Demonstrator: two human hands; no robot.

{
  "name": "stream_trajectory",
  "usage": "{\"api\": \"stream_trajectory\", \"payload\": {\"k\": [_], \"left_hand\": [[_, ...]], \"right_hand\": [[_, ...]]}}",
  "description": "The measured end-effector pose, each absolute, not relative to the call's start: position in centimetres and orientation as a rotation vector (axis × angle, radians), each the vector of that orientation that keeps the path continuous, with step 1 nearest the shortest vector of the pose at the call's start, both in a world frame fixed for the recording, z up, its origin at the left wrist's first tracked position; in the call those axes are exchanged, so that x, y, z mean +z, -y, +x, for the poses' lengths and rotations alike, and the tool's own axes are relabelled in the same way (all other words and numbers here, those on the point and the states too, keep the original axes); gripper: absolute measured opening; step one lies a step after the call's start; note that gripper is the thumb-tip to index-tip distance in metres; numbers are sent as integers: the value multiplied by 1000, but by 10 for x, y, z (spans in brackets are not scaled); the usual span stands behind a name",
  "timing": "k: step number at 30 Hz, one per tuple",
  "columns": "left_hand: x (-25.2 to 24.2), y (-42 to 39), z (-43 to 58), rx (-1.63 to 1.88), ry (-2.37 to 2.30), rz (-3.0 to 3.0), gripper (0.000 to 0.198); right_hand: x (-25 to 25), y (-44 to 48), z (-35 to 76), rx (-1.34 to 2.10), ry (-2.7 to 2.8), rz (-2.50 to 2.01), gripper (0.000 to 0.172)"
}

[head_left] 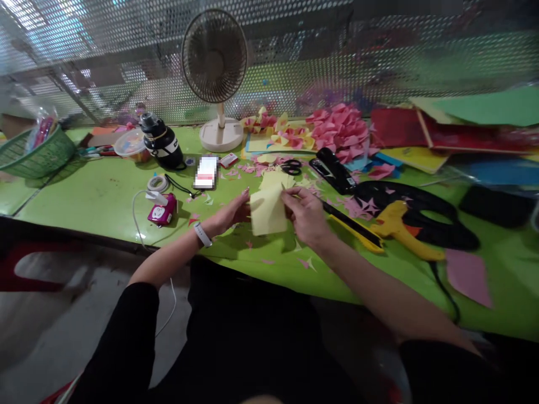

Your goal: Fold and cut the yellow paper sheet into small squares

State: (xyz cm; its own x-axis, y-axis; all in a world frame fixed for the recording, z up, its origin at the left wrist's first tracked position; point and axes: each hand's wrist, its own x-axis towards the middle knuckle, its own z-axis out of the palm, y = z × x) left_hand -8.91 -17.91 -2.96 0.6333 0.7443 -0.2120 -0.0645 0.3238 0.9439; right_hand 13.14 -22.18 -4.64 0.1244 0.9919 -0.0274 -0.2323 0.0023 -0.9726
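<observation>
A pale yellow sheet of paper [269,213] is held up over the green table, with a second yellow piece [277,180] just behind its top edge. My right hand [309,216] pinches the sheet at its right edge between thumb and fingers. At the left edge is my left hand [233,213], thumb raised and apart from the fingers, whose tips are partly hidden by the paper. Black-handled scissors [290,166] lie beyond the paper. A black stapler [333,171] rests behind my right hand, and a yellow-and-black cutter [356,227] to its right.
A yellow glue gun [406,230] sits by a black oval board [455,224] at right. Pink folded papers [339,132] are heaped at the back. A fan [221,134], black bottle [162,140], phone [206,171] and pink power adapter [162,210] stand or lie leftward. Paper scraps litter the green table [96,196].
</observation>
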Motion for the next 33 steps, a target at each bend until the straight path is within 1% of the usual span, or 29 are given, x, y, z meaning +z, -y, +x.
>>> {"api": "stream_trajectory", "payload": {"k": [2, 5, 6, 8, 9, 10, 14, 19, 20, 22, 24, 25, 27, 29, 31, 33], "left_hand": [[-33, 168, -84, 751, -690, 1009, 52], [-38, 147, -83, 868, -716, 913, 40], [-40, 142, -84, 891, -735, 885, 35], [-43, 137, -87, 937, -778, 834, 26], [-44, 136, -88, 947, -797, 819, 25], [-45, 137, -89, 940, -814, 814, 26], [-50, 141, -92, 867, -841, 838, 34], [-58, 135, -97, 907, -862, 826, 37], [-60, 133, -98, 923, -866, 834, 38], [-63, 130, -98, 936, -873, 854, 40], [-64, 130, -98, 916, -876, 875, 43], [-64, 130, -98, 903, -876, 889, 44], [-64, 132, -97, 887, -881, 926, 44], [-64, 134, -96, 885, -896, 969, 41], [-62, 136, -95, 888, -905, 995, 37], [-60, 138, -94, 889, -900, 995, 37]], "right_hand": [[-51, 227, 130, 1319, 993, -1070, 30], [-52, 227, 138, 1362, 1085, -1036, 24], [-52, 226, 143, 1341, 1137, -1023, 27], [-51, 222, 152, 1262, 1308, -1008, 44], [-52, 220, 155, 1202, 1424, -1010, 52], [-53, 218, 157, 1129, 1551, -1014, 54], [-62, 214, 157, 832, 1965, -979, 34], [-61, 221, 157, 543, 2151, -999, 29], [-59, 223, 158, 470, 2171, -1026, 30], [-56, 224, 158, 347, 2226, -1051, 43], [-58, 222, 158, 308, 2327, -990, 57], [-60, 220, 158, 328, 2390, -932, 60], [-68, 217, 158, 430, 2478, -827, 56], [-76, 216, 157, 576, 2461, -815, 47], [-78, 218, 156, 710, 2333, -913, 39], [-75, 222, 152, 761, 2138, -1056, 27]]}}
